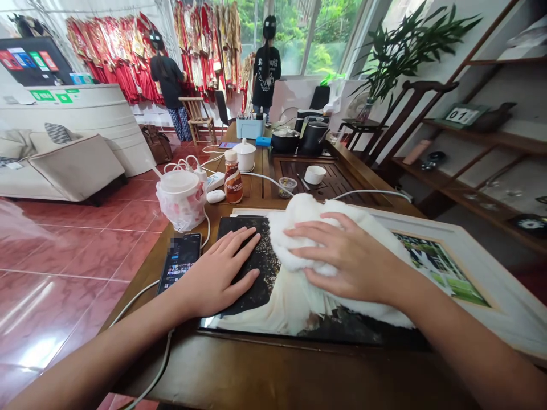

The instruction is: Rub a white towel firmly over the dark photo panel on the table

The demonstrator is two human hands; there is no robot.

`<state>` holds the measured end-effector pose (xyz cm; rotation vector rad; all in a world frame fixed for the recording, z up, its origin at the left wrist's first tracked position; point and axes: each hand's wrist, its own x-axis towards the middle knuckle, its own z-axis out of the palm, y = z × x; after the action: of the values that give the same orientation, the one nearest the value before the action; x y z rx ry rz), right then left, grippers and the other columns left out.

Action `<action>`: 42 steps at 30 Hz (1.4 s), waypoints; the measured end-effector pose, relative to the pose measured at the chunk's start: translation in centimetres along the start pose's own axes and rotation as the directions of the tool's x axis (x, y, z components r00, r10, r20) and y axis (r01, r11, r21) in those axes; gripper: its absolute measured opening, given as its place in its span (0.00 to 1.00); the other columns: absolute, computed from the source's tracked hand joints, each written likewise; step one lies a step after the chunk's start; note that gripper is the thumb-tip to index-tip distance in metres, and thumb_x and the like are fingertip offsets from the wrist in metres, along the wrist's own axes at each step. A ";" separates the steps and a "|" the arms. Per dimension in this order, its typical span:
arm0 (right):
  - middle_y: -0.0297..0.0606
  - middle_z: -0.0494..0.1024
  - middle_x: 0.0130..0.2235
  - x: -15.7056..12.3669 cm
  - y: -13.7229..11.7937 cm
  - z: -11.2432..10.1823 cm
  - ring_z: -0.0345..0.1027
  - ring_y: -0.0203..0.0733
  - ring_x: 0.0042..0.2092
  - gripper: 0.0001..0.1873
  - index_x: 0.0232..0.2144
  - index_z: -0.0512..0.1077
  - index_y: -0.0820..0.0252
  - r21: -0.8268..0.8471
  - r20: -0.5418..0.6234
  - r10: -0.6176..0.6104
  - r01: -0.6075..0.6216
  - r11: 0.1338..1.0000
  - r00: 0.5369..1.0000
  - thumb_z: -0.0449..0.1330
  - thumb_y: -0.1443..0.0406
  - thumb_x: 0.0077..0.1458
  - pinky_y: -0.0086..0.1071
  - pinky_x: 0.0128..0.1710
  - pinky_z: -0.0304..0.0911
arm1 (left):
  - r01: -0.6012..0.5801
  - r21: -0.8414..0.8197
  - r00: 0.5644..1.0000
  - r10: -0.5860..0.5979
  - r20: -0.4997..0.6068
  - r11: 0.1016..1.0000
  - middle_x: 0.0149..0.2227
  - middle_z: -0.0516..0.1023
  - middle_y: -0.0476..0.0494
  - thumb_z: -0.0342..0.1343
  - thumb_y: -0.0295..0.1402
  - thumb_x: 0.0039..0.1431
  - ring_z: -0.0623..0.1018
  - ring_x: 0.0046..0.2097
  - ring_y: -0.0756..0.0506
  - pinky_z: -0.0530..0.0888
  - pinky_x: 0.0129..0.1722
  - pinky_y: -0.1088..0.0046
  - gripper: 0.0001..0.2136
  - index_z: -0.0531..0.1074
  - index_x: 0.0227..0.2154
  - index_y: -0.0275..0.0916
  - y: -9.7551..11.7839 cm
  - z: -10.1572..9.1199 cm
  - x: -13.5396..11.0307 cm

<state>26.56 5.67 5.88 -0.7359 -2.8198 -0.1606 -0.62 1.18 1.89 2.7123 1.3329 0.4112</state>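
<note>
A large framed picture (465,239) with a white frame lies flat on the wooden table (273,376). My left hand (222,273) rests flat on its dark left part, fingers stretched out. My right hand (346,256) presses down on a white fluffy cloth (307,219) bunched on the picture's middle, fingers spread over it. The cloth trails under my right forearm toward the frame's lower right.
A smartphone (179,267) with a white cable lies left of the frame. Behind it are a bagged white container (182,196), a Nescafe bottle (233,177), a white lidded pot (245,155) and a tea tray with kettles (314,136). Two people stand far back by red garments. Shelves line the right wall.
</note>
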 end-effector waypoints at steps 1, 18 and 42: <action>0.38 0.72 0.58 0.0 0.6 0.1 0.66 0.52 0.57 0.13 0.43 0.75 0.50 -0.023 -0.015 0.025 -0.026 0.999 1.000 0.56 0.63 0.57 0.56 0.57 0.49 | 0.001 -0.001 1.000 -0.001 0.000 1.000 0.70 0.51 0.39 0.45 0.39 0.70 0.50 0.70 0.39 0.53 0.68 0.56 0.27 0.48 0.68 0.39 0.0 -0.1 0.0; 0.39 0.73 0.57 0.1 0.8 -0.1 0.66 0.54 0.56 0.12 0.41 0.76 0.51 0.041 -0.009 0.019 -0.019 0.999 1.000 0.58 0.63 0.55 0.56 0.57 0.50 | 0.012 0.002 1.000 -0.012 0.012 1.000 0.70 0.49 0.40 0.44 0.40 0.70 0.50 0.70 0.40 0.53 0.67 0.55 0.27 0.47 0.68 0.40 0.1 -0.1 0.0; 0.37 0.73 0.57 0.0 1.9 -0.2 0.64 0.54 0.58 0.12 0.42 0.76 0.48 -0.001 -0.006 0.082 -0.082 0.997 0.997 0.57 0.61 0.56 0.57 0.57 0.50 | 0.023 -0.017 0.999 -0.023 -0.024 1.000 0.70 0.51 0.41 0.44 0.40 0.70 0.51 0.70 0.39 0.54 0.67 0.55 0.27 0.48 0.68 0.41 0.3 -0.1 -0.4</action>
<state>27.59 7.30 6.18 -0.8480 -2.7785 -0.1507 -0.66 0.66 1.95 2.6841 1.3585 0.4522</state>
